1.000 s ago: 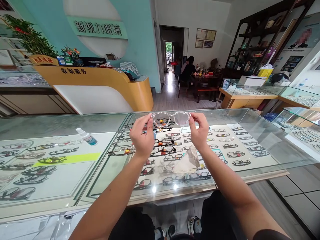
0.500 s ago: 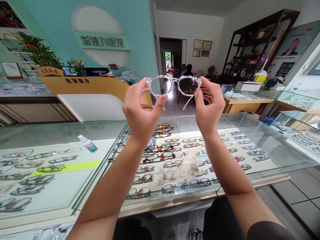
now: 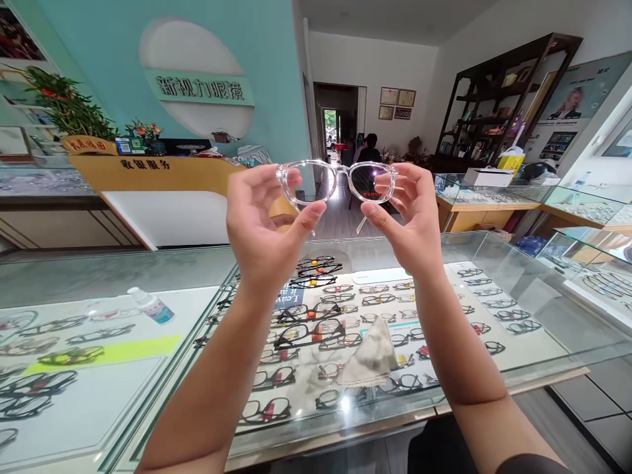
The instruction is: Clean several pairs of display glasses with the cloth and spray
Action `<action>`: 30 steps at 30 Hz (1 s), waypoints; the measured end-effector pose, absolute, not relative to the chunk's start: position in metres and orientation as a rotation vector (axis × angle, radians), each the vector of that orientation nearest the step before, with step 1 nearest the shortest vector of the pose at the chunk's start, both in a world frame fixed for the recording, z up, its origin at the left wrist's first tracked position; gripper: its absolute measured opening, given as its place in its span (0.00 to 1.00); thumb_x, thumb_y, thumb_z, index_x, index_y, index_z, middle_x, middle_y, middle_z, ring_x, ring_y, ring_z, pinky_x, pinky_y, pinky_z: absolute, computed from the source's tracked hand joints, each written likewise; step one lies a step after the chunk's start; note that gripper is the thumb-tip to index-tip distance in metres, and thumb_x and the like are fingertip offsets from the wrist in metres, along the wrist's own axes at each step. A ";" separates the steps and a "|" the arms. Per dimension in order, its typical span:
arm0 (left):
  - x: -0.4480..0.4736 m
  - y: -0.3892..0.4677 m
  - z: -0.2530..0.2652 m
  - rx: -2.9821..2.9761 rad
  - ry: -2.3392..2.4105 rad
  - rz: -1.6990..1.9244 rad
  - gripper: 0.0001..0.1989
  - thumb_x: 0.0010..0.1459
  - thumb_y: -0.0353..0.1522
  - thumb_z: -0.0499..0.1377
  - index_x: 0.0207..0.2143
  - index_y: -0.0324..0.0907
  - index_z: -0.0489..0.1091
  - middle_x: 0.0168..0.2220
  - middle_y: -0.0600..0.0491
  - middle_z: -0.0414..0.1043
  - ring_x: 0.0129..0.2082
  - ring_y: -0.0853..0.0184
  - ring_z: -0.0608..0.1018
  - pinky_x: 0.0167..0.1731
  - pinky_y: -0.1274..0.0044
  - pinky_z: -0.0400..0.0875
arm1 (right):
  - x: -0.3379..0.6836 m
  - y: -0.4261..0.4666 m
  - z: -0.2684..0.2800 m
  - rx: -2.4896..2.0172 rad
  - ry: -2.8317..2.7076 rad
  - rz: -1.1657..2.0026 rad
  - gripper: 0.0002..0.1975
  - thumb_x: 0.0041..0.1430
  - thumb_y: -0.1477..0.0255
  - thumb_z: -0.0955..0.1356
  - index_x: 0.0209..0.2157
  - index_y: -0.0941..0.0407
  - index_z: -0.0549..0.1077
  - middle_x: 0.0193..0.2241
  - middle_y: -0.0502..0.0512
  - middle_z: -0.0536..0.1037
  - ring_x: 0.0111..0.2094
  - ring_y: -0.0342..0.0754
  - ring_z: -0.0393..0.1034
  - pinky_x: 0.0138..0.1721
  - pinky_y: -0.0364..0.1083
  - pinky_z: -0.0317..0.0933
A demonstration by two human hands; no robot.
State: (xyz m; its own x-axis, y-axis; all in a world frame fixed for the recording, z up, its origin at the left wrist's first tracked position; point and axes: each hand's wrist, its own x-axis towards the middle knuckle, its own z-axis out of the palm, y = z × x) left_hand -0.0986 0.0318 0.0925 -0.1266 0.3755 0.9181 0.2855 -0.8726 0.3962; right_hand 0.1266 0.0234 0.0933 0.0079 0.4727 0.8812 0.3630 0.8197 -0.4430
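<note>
A pair of clear-framed eyeglasses (image 3: pixel 342 170) is raised at about face height over the glass counter, lenses facing me. My left hand (image 3: pixel 259 220) pinches its left end near the hinge, thumb below and fingers behind the lens. At the other end my right hand (image 3: pixel 412 214) holds the right hinge, fingers partly visible through the lens and thumb under the rim. Red lettering shows on the right lens. Both temples point away from me, partly hidden. Below, a beige cleaning cloth (image 3: pixel 370 355) lies crumpled on the glass top.
A white spray bottle (image 3: pixel 152 305) is on the left part of the counter. Rows of eyeglasses (image 3: pixel 266 409) fill the glass display case (image 3: pixel 533 359). Beyond stand a yellow-and-white reception desk (image 3: pixel 168 210), a dark shelf (image 3: pixel 486 99) and a seated person (image 3: pixel 369 148) far back.
The eyeglasses sit slightly lower in view. My right thumb has shifted left along the lower rim and its fingers have spread behind the lens. The view has tilted and moved a little.
</note>
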 end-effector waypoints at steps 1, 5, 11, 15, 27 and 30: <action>-0.100 0.034 0.092 2.027 0.748 2.177 0.36 0.55 0.59 0.73 0.60 0.58 0.69 0.58 0.47 0.78 0.61 0.50 0.82 0.39 0.63 0.88 | 0.128 0.025 0.093 -0.689 -1.603 0.088 0.36 0.66 0.50 0.75 0.69 0.40 0.62 0.59 0.57 0.78 0.59 0.58 0.77 0.66 0.63 0.72; -0.104 0.041 0.092 2.048 0.690 2.160 0.35 0.54 0.60 0.73 0.56 0.57 0.69 0.51 0.50 0.79 0.54 0.54 0.85 0.40 0.62 0.88 | 0.133 0.027 0.091 -0.742 -1.611 0.020 0.36 0.65 0.50 0.76 0.68 0.41 0.62 0.56 0.56 0.79 0.58 0.58 0.76 0.64 0.64 0.72; -0.110 0.045 0.093 2.143 0.729 2.290 0.40 0.53 0.64 0.71 0.60 0.57 0.70 0.59 0.50 0.76 0.61 0.50 0.81 0.44 0.57 0.87 | 0.136 0.025 0.093 -0.733 -1.628 -0.068 0.36 0.64 0.50 0.75 0.68 0.40 0.64 0.64 0.56 0.76 0.65 0.62 0.73 0.67 0.67 0.68; -0.109 0.040 0.092 2.214 0.803 2.459 0.38 0.53 0.62 0.73 0.60 0.58 0.73 0.61 0.49 0.74 0.64 0.48 0.77 0.45 0.55 0.84 | 0.136 0.030 0.092 -0.780 -1.634 -0.123 0.37 0.67 0.49 0.73 0.73 0.38 0.62 0.71 0.56 0.71 0.70 0.65 0.68 0.69 0.70 0.66; -0.099 0.028 0.087 2.303 1.098 2.586 0.41 0.55 0.59 0.73 0.65 0.53 0.70 0.57 0.43 0.70 0.59 0.46 0.76 0.44 0.58 0.81 | 0.141 0.034 0.089 -0.849 -1.764 0.090 0.39 0.70 0.49 0.71 0.77 0.39 0.62 0.73 0.54 0.72 0.72 0.66 0.68 0.74 0.72 0.62; -0.099 0.030 0.085 2.326 1.147 2.556 0.43 0.56 0.60 0.71 0.67 0.54 0.67 0.59 0.43 0.68 0.64 0.43 0.72 0.49 0.56 0.80 | 0.141 0.034 0.090 -0.838 -1.774 0.144 0.39 0.70 0.50 0.71 0.77 0.40 0.62 0.74 0.53 0.71 0.72 0.66 0.68 0.75 0.71 0.61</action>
State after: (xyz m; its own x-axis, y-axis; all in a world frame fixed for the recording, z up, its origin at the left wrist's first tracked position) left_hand -0.0991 0.0297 0.0847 -0.1115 0.0411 0.9929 0.7145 -0.6911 0.1089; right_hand 0.1406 0.0345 0.0895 -0.1348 0.6001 0.7885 0.4647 0.7411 -0.4846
